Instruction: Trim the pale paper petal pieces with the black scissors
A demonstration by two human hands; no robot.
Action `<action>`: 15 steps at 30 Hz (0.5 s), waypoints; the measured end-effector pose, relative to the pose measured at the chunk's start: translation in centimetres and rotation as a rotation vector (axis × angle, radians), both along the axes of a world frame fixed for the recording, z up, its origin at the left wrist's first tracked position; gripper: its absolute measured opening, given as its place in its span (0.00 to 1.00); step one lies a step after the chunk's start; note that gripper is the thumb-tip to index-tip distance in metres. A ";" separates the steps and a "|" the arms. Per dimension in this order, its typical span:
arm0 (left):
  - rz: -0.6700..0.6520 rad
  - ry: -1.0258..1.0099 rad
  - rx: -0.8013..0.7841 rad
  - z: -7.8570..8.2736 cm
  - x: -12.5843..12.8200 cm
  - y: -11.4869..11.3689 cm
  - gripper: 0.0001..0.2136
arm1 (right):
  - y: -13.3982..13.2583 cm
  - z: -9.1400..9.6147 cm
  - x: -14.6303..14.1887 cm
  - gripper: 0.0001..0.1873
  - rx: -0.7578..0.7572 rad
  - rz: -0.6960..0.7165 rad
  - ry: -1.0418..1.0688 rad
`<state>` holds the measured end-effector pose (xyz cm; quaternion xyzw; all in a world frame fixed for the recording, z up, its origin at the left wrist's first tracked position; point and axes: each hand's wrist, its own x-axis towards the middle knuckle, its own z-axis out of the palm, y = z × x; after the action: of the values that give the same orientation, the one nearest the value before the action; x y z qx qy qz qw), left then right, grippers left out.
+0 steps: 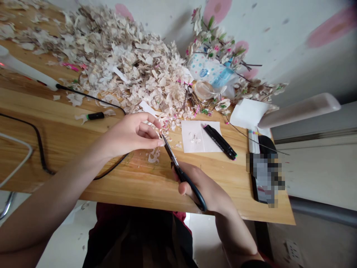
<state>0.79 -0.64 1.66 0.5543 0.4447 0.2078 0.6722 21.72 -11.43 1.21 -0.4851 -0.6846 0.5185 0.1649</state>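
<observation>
My right hand [199, 180] is wrapped around the black handles of a pair of scissors [170, 152], whose blades point up and to the left. The blade tips reach right beside the fingertips of my left hand [136, 136]. Thumb and fingers of that left hand are drawn together in a pinch; whatever lies between them is too small to make out. Under the left hand, thin whitish petal scraps [154, 155] lie on the wooden table [134, 191]. Black markers [220, 141] rest across a white paper sheet [187, 147] with small clippings on it.
A large heap of dried-looking whitish petals [134, 63] covers the back left. Artificial flower branches [220, 44] stand by a dotted tissue pack [209, 70]. A black cable [92, 97] runs from a white device [30, 70]. A phone [260, 193] lies near the right edge.
</observation>
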 end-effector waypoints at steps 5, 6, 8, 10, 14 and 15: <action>-0.013 -0.019 0.011 -0.1 0.0 0.0 0.17 | 0.0 -0.3 0.1 0.36 0.000 0.038 0.047; -0.014 -0.026 0.012 -0.1 0.0 -0.1 0.16 | 0.0 -0.4 0.1 0.36 0.000 0.044 0.059; -0.013 -0.040 0.012 -0.1 0.1 -0.2 0.16 | 0.0 -0.5 0.1 0.36 0.000 0.045 0.071; -0.010 -0.048 0.007 -0.1 0.2 -0.2 0.16 | 0.1 -0.5 0.0 0.35 0.001 0.038 0.065; -0.005 -0.049 0.002 -0.1 0.3 -0.2 0.16 | 0.0 -0.4 -0.1 0.35 0.007 0.018 0.047; -0.002 -0.049 0.006 -0.1 0.3 -0.2 0.16 | -0.1 -0.3 -0.2 0.35 0.011 0.010 0.040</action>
<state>1.09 -0.86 1.56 0.5515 0.4269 0.2220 0.6814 21.57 -11.51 0.88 -0.4702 -0.6864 0.5252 0.1787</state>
